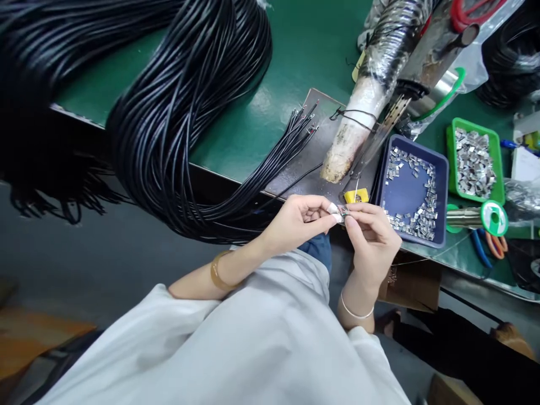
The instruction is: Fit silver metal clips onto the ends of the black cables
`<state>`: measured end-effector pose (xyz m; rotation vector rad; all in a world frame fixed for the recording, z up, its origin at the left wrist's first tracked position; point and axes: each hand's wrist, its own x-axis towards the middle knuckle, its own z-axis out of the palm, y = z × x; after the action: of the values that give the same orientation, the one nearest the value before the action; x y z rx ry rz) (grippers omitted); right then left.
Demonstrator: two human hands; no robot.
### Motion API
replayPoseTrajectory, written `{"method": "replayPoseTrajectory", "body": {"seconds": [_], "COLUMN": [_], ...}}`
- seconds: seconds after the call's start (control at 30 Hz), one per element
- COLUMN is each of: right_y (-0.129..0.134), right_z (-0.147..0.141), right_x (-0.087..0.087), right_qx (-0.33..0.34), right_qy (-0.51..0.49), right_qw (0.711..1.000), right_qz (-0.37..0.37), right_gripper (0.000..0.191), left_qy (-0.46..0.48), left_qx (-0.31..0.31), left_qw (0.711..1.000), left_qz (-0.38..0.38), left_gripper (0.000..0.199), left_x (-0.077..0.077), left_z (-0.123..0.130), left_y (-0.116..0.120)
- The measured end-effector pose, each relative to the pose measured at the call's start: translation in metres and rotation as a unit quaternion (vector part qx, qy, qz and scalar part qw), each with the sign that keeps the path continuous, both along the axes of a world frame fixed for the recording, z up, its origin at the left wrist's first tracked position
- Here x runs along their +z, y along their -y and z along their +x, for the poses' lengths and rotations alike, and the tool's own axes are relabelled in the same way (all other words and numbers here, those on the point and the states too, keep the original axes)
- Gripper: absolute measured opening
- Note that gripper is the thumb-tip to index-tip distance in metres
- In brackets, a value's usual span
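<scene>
My left hand (pixel 306 219) is closed in a pinch, with white wraps on its fingertips. Thin coloured wires (pixel 340 209) show at those fingertips. From the other side my right hand (pixel 372 233) pinches a small metal-and-dark connector piece (pixel 345 214) against the wires. The exact fit between wires and piece is too small to tell. Just beyond the fingers lies a yellow block (pixel 356 196) beneath a soldering iron (pixel 382 132). Left of it, a bundle of black cables (pixel 278 154) rests with stripped ends on a grey board (pixel 295 171).
A blue tray (pixel 405 194) and a green tray (pixel 476 160) hold small metal shells. A foil-wrapped duct (pixel 354 121) hangs over the board. Thick black cable coils (pixel 194 101) drape over the green table's (pixel 304 45) edge. Pliers (pixel 489 247) and a solder spool (pixel 494 218) lie right.
</scene>
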<state>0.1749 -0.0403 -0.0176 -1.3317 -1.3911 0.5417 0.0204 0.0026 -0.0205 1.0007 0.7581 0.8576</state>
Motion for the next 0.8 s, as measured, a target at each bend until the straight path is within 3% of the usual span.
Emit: {"method": "replayPoseTrajectory", "body": {"seconds": [0.23,0.43,0.53,0.6,0.7,0.77,0.8], "right_y": [-0.001,0.0,0.0,0.001,0.002,0.003,0.004], "right_z": [0.004,0.004,0.005,0.007,0.007,0.005,0.004], "right_x": [0.001,-0.002,-0.004,-0.003,0.0,0.002,0.003], "right_qx": [0.03,0.034,0.034,0.031,0.007,-0.009,-0.014], "right_qy": [-0.068,-0.043,-0.04,-0.013,0.113,0.189,0.197], "right_qw": [0.997,0.998,0.998,0.999,0.993,0.981,0.979], "right_qz": [-0.028,-0.028,-0.026,-0.021,0.017,0.047,0.053], "right_gripper": [0.015,0.015,0.014,0.013,0.018,0.021,0.021], "left_qy": [-0.016,-0.051,-0.089,-0.14,-0.265,-0.336,-0.351], "left_qx": [-0.009,0.001,0.02,0.055,0.101,0.114,0.121], "left_qw": [0.998,0.992,0.979,0.946,0.84,0.77,0.75], "left_qz": [0.052,0.114,0.185,0.289,0.463,0.53,0.548], "left_gripper": [0.012,0.015,0.015,0.013,0.018,0.02,0.02], "left_x": [-0.001,0.001,-0.003,-0.006,-0.013,-0.018,-0.019], "left_z": [-0.001,-0.003,-0.003,-0.002,-0.001,0.0,0.001], "left_y": [0.0,0.002,0.004,0.005,0.006,0.007,0.008]}}
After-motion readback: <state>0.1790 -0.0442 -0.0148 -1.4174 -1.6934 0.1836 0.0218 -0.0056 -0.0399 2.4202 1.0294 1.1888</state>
